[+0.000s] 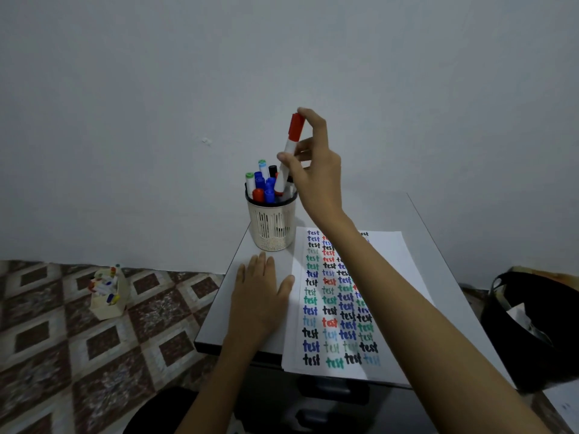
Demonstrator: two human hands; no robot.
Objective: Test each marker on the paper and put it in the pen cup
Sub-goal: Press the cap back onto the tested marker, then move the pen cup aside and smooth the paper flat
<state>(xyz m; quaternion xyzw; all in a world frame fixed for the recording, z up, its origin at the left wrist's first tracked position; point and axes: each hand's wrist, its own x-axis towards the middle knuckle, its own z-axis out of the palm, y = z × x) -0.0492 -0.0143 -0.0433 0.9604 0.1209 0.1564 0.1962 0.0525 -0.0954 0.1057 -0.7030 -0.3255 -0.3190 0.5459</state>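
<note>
While the left hand lies flat with fingers spread on the table, just beside the paper and near the foot of the pen cup, the right hand pinches the red marker: thumb on the white barrel, fingertips up on the cap. It's capped, cap end up and slightly tilted, with its lower end right at the cup's rim, so this looks like the drop-in. And that cup is crowded! Blue, green, black and red caps fill most of the mouth, and the only opening seems to be on the right side. Best play here is to steer the tail into that gap, stand the barrel straighter and let it slide down through a loosened pinch, not push it. If it catches on a neighbour, that light mesh cup could rock, and the flat hand is close enough to steady the base.
</note>
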